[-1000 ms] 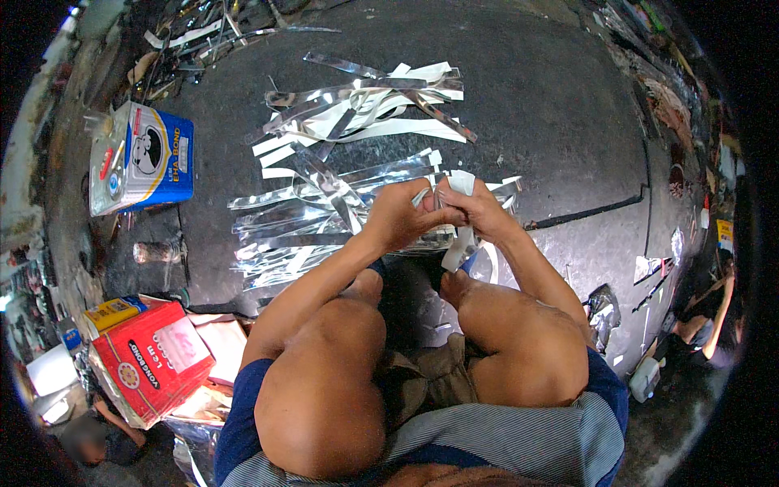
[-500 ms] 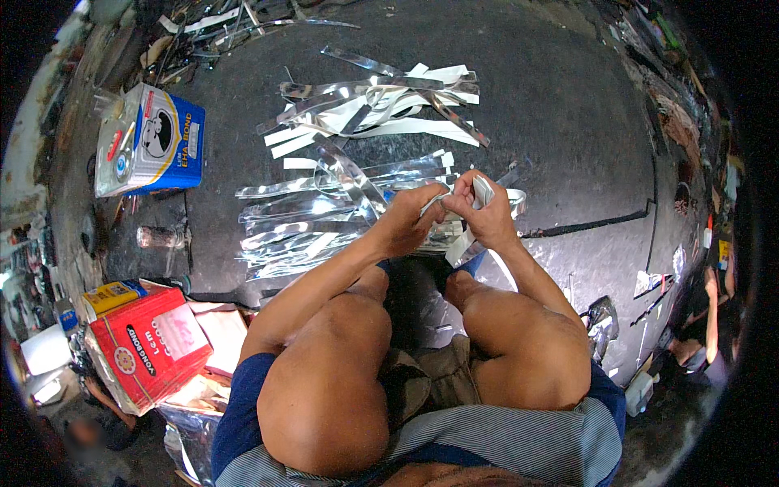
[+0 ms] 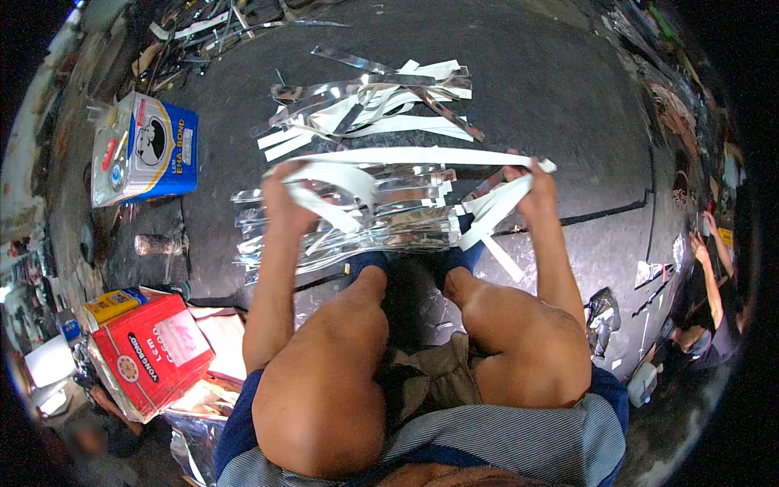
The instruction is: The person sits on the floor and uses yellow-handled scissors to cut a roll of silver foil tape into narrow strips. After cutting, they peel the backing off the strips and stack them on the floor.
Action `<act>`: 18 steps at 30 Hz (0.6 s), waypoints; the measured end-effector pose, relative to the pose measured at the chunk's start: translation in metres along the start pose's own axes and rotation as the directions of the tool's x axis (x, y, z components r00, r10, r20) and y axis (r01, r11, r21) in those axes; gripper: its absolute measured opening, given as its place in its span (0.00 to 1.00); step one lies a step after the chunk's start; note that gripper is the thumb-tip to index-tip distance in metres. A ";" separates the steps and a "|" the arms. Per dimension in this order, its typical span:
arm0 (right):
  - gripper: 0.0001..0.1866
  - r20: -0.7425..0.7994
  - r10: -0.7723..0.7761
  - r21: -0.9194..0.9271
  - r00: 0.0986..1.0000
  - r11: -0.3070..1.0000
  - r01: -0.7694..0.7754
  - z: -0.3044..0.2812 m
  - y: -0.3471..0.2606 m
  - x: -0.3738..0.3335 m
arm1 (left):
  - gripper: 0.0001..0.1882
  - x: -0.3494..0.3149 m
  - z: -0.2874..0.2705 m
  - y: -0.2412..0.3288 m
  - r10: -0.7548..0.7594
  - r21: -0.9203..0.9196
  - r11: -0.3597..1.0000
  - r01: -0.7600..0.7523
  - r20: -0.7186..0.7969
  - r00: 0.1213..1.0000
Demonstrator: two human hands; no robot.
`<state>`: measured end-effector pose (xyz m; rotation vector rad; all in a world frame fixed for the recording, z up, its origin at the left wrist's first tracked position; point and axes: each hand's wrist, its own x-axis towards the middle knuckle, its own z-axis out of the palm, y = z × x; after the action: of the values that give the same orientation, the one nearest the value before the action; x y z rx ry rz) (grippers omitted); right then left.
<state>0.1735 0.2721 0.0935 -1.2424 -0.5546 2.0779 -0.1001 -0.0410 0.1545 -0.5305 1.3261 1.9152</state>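
A long white strip (image 3: 422, 155) is stretched out between my two hands, above the dark floor. My left hand (image 3: 286, 201) is closed on its left part, where a loop and a loose end hang down. At the other side my right hand (image 3: 537, 191) grips the strip near its right end, with more white lengths dangling below it. Under and between the hands lies a row of shiny silver strips (image 3: 389, 217), side by side. Farther off is a loose heap of white and mirror-like strips (image 3: 365, 105).
A blue and white metal can (image 3: 166, 150) stands on the left, with a glass jar (image 3: 158, 244) nearer. A red box (image 3: 150, 349) sits at lower left. Scrap strips (image 3: 207, 32) lie at the far left. At the right edge another person's arms (image 3: 707, 276) show.
My hands were close together in the middle; now they are wide apart, the left moved left and the right moved right. The white strip is drawn out between them.
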 end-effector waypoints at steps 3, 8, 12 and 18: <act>0.18 -0.198 -0.012 0.174 0.980 0.984 0.048 -0.048 -0.038 0.047 | 0.21 0.061 -0.172 0.083 0.203 -0.445 0.874 -0.195 -0.029 0.979; 0.18 -0.609 -0.344 -0.002 0.715 0.902 0.433 -0.226 -0.169 0.095 | 0.20 0.075 -0.161 0.118 0.401 -0.242 0.785 -0.571 -0.504 0.765; 0.15 -0.325 -0.723 -0.440 0.610 0.686 0.580 -0.191 -0.179 0.086 | 0.13 0.061 -0.157 0.148 0.511 0.054 0.699 -0.713 -0.736 0.444; 0.17 0.749 -0.141 -0.663 0.648 -0.187 0.725 -0.012 0.021 0.014 | 0.20 0.046 -0.045 0.051 0.949 0.737 0.060 -0.673 0.168 0.268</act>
<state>0.1726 0.2673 0.0657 -0.7580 -2.6591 0.9291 -0.1715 -0.0775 0.1373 0.5406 2.9702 1.8152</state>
